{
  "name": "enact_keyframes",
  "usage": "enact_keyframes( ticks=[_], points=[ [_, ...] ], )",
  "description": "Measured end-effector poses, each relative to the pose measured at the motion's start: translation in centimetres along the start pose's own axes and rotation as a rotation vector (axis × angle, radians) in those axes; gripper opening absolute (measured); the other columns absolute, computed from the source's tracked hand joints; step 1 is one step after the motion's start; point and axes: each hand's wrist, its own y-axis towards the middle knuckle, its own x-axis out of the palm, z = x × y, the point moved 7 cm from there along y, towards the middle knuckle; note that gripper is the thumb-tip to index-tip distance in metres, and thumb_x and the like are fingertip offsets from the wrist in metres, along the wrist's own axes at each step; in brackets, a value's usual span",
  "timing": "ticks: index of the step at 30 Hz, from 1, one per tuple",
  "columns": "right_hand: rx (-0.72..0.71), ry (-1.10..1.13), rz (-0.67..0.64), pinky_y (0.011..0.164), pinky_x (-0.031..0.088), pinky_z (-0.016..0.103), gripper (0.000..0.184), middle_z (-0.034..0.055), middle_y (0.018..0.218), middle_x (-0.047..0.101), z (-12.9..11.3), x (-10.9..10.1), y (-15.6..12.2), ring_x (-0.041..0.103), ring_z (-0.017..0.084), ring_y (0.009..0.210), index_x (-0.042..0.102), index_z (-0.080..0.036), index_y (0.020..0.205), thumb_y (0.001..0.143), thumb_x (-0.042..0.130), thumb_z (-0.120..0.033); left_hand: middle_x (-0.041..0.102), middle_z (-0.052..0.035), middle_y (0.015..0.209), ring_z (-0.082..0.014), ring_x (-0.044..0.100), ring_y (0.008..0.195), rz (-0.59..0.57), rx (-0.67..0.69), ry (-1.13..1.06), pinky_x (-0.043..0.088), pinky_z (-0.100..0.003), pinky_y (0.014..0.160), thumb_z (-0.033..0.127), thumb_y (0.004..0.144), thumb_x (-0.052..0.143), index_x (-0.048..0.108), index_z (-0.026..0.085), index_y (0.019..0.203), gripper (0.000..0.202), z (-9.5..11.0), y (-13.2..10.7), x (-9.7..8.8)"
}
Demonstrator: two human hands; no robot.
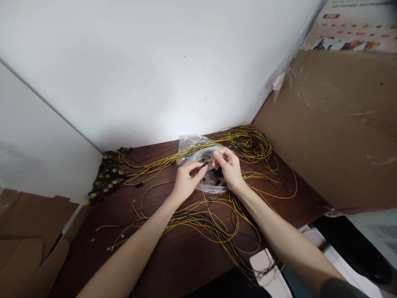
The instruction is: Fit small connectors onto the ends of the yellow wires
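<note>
My left hand (186,179) pinches a small black connector (205,164) between thumb and fingertips. Close beside it, my right hand (229,166) has its thumb and forefinger pressed together on a thin yellow wire (211,159), whose end runs toward the black piece. Whether wire and connector are joined I cannot make out. Beneath both hands lies a clear plastic bag (214,189) with small dark parts in it, partly hidden by the fingers.
Yellow and black wires stretch behind the bag from a pile of black connectors (107,176) to a large coil (252,142). More loose wires (198,219) cross the brown tabletop (173,260). Cardboard (341,124) stands at right, a cardboard box (27,223) at left, a white wall (155,74) behind.
</note>
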Motion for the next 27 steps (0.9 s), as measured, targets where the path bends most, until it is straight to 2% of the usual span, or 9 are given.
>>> enact_keyframes(
  ticks=[5,16,27],
  points=[
    [0.052,0.106,0.071,0.048,0.041,0.022,0.029,-0.0019,0.065,0.056,0.0,-0.6,0.1,0.053,0.01,0.055,0.049,-0.019,0.076,0.074,0.062,-0.045,0.066,-0.0051,0.074,-0.0133,0.057,0.062,-0.006,-0.014,-0.016,0.046,-0.024,0.058,0.028,0.077,0.06,0.068,0.014,0.082,0.017,-0.8,-0.2,0.1],
    [0.065,-0.016,-0.125,0.053,0.046,0.026,0.026,0.0013,0.066,0.061,0.3,0.7,0.2,0.055,0.012,0.058,0.064,-0.017,0.077,0.07,0.067,-0.042,0.065,-0.0046,0.072,-0.0136,0.057,0.062,0.019,0.009,-0.026,0.045,-0.024,0.058,0.029,0.078,0.059,0.068,0.015,0.08,0.016,-0.8,-0.1,-0.1],
    [0.071,-0.046,-0.145,0.06,0.048,0.028,0.023,0.0007,0.062,0.063,0.8,0.7,0.1,0.057,0.013,0.058,0.068,-0.017,0.079,0.069,0.069,-0.037,0.064,-0.0043,0.069,-0.0137,0.056,0.062,0.038,0.009,0.004,0.043,-0.024,0.058,0.028,0.078,0.059,0.07,0.015,0.077,0.017,-0.3,0.0,-0.5]
  ],
)
